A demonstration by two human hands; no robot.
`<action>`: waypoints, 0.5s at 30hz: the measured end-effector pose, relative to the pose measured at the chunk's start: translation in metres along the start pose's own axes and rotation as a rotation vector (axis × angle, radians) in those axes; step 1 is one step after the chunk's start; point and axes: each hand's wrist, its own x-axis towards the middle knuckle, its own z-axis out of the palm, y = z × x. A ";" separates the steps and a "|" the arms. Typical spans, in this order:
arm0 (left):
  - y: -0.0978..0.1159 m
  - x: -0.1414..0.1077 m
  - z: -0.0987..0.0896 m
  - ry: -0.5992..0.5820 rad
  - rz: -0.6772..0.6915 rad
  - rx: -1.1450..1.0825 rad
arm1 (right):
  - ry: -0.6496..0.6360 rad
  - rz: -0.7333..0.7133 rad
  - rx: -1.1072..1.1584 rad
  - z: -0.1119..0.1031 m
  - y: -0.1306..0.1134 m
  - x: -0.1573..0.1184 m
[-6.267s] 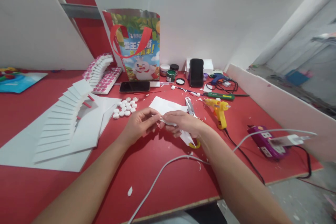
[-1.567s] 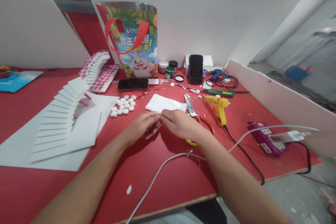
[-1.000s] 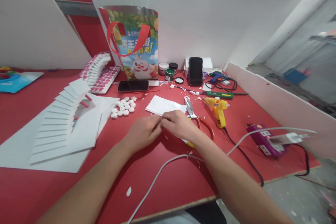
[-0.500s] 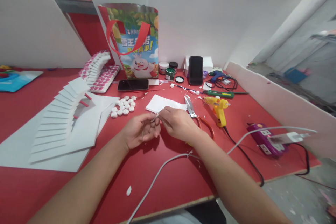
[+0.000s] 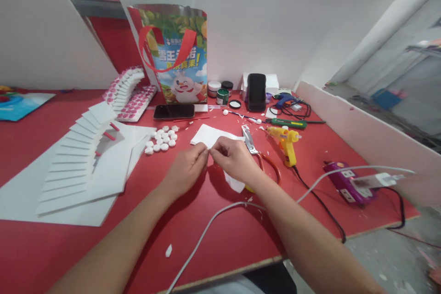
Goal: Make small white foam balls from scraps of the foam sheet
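Observation:
Near the middle of the red table, my left hand (image 5: 188, 165) and my right hand (image 5: 234, 156) meet at their fingertips. Both are closed in a pinch on a small white piece, mostly hidden by the fingers. Below my right hand shows a thin white flap (image 5: 236, 183); whether it joins the pinched piece I cannot tell. Just behind the hands lies a white sheet (image 5: 204, 134). Scissors with orange handles (image 5: 253, 144) lie right beside my right hand. To the left of my left hand is a cluster of several small white discs (image 5: 163, 139).
White strips (image 5: 70, 161) fan out on white boards at left. Behind stand a printed bag (image 5: 182, 73), a phone (image 5: 174, 111) and small jars (image 5: 222, 96). At right lie a yellow glue gun (image 5: 287, 144) and a purple power block (image 5: 347, 183). A white cable (image 5: 213, 220) crosses in front.
My left hand has turned over from half-open, palm up, to a pinch with its back showing. A white flap has appeared below my right hand, which has shifted only slightly.

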 end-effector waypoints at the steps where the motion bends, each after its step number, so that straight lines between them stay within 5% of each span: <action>1: 0.000 0.000 0.000 0.033 0.060 0.183 | 0.009 0.060 0.065 0.001 0.000 0.000; 7: 0.004 0.001 0.002 -0.036 0.131 0.834 | -0.019 0.319 0.513 0.007 0.005 0.002; 15: 0.004 0.000 0.002 -0.083 0.187 0.924 | -0.012 0.494 0.740 0.007 0.001 0.002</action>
